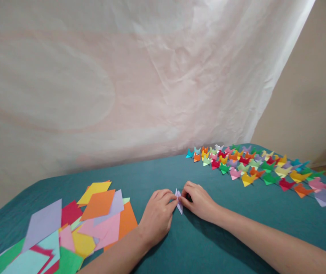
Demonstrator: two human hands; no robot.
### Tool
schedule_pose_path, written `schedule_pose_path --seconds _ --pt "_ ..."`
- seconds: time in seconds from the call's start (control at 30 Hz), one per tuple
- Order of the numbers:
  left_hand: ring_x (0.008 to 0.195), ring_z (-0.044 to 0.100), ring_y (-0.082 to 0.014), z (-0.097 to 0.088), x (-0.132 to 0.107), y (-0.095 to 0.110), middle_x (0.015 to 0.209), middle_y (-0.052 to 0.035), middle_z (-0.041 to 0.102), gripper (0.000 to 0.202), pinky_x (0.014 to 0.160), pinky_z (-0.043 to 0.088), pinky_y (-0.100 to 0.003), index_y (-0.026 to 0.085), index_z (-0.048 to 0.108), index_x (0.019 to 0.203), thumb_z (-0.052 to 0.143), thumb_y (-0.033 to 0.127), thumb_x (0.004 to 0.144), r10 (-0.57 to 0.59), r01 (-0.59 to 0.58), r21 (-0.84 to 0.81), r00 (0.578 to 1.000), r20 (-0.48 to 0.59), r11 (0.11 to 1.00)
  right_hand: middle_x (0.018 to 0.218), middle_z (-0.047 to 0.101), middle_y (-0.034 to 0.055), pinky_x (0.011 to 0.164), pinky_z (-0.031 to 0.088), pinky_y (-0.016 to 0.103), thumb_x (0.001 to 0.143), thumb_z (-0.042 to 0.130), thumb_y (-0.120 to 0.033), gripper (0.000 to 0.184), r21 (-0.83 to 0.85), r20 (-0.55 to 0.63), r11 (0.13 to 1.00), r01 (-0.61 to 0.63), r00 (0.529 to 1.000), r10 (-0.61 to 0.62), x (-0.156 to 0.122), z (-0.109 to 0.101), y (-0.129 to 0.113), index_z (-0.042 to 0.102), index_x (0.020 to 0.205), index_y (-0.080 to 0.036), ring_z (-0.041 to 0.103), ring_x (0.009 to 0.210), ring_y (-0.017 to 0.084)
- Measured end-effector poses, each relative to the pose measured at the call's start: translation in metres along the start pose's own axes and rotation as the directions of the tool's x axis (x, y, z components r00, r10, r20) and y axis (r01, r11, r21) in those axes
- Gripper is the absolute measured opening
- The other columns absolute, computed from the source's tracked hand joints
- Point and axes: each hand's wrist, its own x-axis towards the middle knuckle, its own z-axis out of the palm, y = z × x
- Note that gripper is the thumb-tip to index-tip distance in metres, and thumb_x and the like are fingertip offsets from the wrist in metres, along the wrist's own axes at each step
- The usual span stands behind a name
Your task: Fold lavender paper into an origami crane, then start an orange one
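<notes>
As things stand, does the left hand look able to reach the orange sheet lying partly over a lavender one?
Probably yes: nothing covers the orange sheet, and nothing upright stands between. The left hand, however, seems to hold the folded lavender paper and would need to let go.

So both my arms are bare and reaching out in front of me. Left forearm (pixel 117 251) angles up from the bottom, right forearm (pixel 260 232) runs in long from the lower right. My left hand (pixel 157 211) and right hand (pixel 197 199) are close together, fingers curled, thumbs tucked in toward the fingertips in a pinch, backs mostly up.
</notes>
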Motion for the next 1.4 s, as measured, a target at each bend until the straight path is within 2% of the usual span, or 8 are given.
schedule_pose_path --seconds 0.5,0.8,1.03,1.4 --pt "0.106 0.048 -0.0237 0.003 -0.001 0.0 0.104 -0.0093 0.06 0.029 0.094 0.039 -0.04 0.015 0.06 0.107 0.043 0.008 0.085 0.005 -0.006 0.039 1.0 0.03 0.999 0.081 0.055 0.002 0.066 0.036 0.025 0.085 0.054 -0.025 0.012 -0.056 -0.016 0.998 0.007 1.0 -0.008 -0.001 0.002 -0.001 0.057 0.076 -0.018 0.052 0.072 0.014" --pt "0.11 0.047 -0.0257 0.0 -0.002 0.007 0.109 -0.0098 0.06 0.031 0.099 0.035 -0.043 0.014 0.058 0.113 0.044 0.011 0.085 0.033 -0.042 0.146 0.997 0.066 0.988 0.082 0.056 0.0018 0.065 0.035 0.025 0.086 0.053 -0.026 0.013 -0.076 -0.02 0.997 0.005 1.0 -0.007 -0.001 0.003 -0.002 0.057 0.076 -0.018 0.051 0.071 0.014" --pt "0.114 0.045 -0.026 -0.004 -0.002 0.012 0.116 -0.0114 0.058 0.039 0.103 0.029 -0.044 0.013 0.055 0.118 0.052 0.016 0.079 0.0 -0.018 0.158 0.994 0.112 0.987 0.083 0.056 0.0017 0.065 0.035 0.025 0.086 0.053 -0.025 0.012 -0.082 -0.028 0.996 0.018 0.999 -0.021 -0.002 0.005 0.001 0.056 0.077 -0.018 0.05 0.071 0.014" --pt "0.121 0.041 -0.0246 -0.002 -0.005 0.018 0.127 -0.0109 0.052 0.041 0.108 0.021 -0.04 0.013 0.052 0.124 0.047 0.027 0.085 -0.047 0.002 0.24 0.983 0.18 0.971 0.085 0.055 0.0022 0.071 0.037 0.026 0.085 0.051 -0.021 0.007 0.025 0.02 0.999 0.041 0.999 -0.042 -0.002 -0.002 0.003 0.056 0.081 -0.018 0.052 0.077 0.014"
